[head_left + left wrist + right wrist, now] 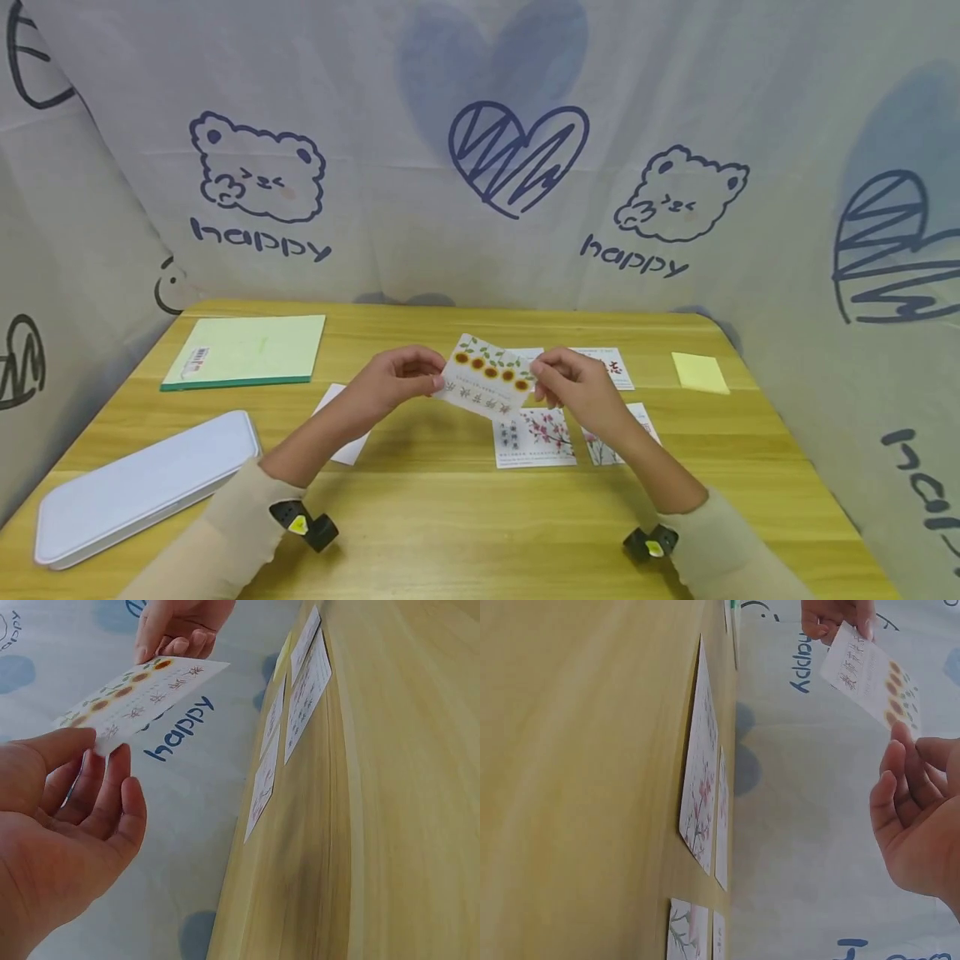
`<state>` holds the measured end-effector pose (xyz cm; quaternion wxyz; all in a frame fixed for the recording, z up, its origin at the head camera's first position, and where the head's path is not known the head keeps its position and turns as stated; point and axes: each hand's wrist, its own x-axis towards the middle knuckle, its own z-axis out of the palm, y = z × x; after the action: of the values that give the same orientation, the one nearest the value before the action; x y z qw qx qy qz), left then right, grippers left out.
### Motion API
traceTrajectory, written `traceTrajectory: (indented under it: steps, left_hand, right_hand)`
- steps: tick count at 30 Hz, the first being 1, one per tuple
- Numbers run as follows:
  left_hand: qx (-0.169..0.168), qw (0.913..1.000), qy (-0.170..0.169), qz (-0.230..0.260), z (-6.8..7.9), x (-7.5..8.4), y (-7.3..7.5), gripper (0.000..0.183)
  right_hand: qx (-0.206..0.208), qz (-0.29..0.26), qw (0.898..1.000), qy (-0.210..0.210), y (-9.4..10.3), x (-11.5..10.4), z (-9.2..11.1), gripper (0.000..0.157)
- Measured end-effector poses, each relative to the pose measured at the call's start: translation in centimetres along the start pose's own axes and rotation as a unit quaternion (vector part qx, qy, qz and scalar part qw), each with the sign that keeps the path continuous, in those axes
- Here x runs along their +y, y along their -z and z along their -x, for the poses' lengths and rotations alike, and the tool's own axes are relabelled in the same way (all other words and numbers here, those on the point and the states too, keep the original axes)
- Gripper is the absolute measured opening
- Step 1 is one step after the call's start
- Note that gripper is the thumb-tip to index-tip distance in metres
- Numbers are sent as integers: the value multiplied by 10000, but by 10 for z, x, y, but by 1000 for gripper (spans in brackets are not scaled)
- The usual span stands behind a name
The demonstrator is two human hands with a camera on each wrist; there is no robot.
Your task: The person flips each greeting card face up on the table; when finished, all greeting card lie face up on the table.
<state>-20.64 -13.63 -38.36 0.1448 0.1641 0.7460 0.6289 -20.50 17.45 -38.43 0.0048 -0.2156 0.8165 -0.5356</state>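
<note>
A white card printed with a row of sunflowers (489, 373) is held up above the table, its lettering upside down in the head view. My left hand (393, 382) pinches its left edge between thumb and fingers. At the opposite edge, the thumb and fingertips of my right hand (583, 387) pinch it too. Beneath lie several printed cards: one with pink blossoms (536, 439), another (643, 414) partly covered by my right wrist, one with red characters (619, 367), and one (529, 354) mostly hidden behind the held card. A white card (351, 450) lies under my left forearm.
On the back left of the wooden table (450, 533) lies a pale green notebook (255, 348). A long white case (150, 487) rests at the front left. Yellow sticky notes (700, 372) sit at the right. Patterned cloth (390, 167) hangs around the table.
</note>
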Motion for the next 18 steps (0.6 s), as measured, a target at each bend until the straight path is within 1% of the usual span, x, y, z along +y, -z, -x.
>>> traceTrajectory:
  steps: [2, 5, 7, 8, 11, 14, 16, 18]
  left_hand:
    - [115, 9999, -35, -46, -1, 0, -1, 26]
    - [260, 9993, -127, -232, 0, 1, -3, 23]
    - [219, 9987, -192, -420, 2, 3, -6, 22]
    - [146, 9982, -233, -534, 3, 4, -8, 21]
    - [-150, 9961, -301, -820, 6, 7, -15, 20]
    - [-344, 9946, -345, -921, 7, 8, -21, 19]
    - [-367, 9948, -342, -890, 7, 8, -23, 21]
    - [-310, 9955, -335, -836, 8, 8, -23, 22]
  right_hand:
    - [-65, 190, 9998, 7, -1, 1, 1, 22]
    - [-95, 717, 9974, 38, -4, -1, 3, 21]
    - [-148, 1055, 9943, 111, -9, -5, 4, 25]
    - [-212, 1154, 9930, 155, -11, -7, 5, 28]
    - [-576, 1260, 9898, 324, -19, -14, 9, 35]
    - [-952, 1242, 9866, 459, -24, -19, 12, 34]
    - [-1070, 1193, 9860, 453, -26, -20, 13, 30]
    - [-1017, 1056, 9884, 397, -27, -19, 13, 27]
